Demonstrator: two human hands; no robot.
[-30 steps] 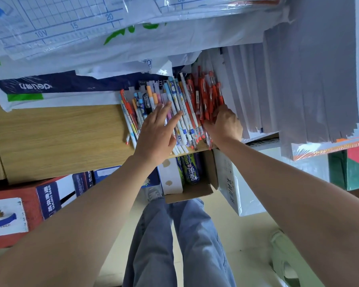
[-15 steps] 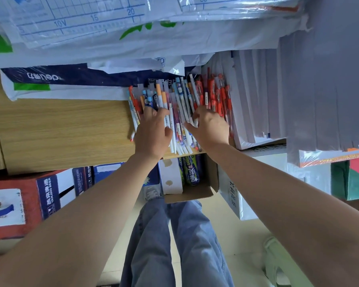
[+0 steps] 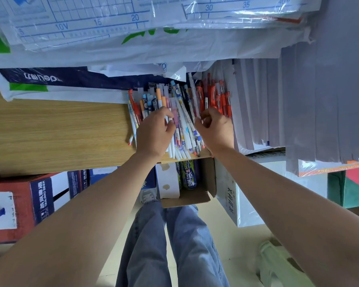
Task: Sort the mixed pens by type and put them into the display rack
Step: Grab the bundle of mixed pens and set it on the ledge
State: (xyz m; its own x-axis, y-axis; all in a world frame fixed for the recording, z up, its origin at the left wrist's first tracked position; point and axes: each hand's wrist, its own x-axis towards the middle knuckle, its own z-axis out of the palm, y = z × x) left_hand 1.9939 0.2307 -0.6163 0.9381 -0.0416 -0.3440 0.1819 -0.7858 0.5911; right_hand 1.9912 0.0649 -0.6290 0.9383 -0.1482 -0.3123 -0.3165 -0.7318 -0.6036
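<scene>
Two hands work a heap of mixed pens [image 3: 184,125] on the wooden desk [image 3: 60,131]. The left hand [image 3: 153,131] pinches a white pen [image 3: 167,119]. The right hand [image 3: 216,129] curls its fingers beside red pens [image 3: 214,96], its hold unclear. Below the desk, a cardboard box [image 3: 187,199] holds cans [image 3: 188,175].

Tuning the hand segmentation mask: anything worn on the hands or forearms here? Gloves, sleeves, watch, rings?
Nothing worn. Left hand and right hand are bare: no gloves, no rings visible. Left forearm and right forearm are bare to the frame edge: no sleeves, watch or bracelet. Only clothing in view: blue jeans.
</scene>
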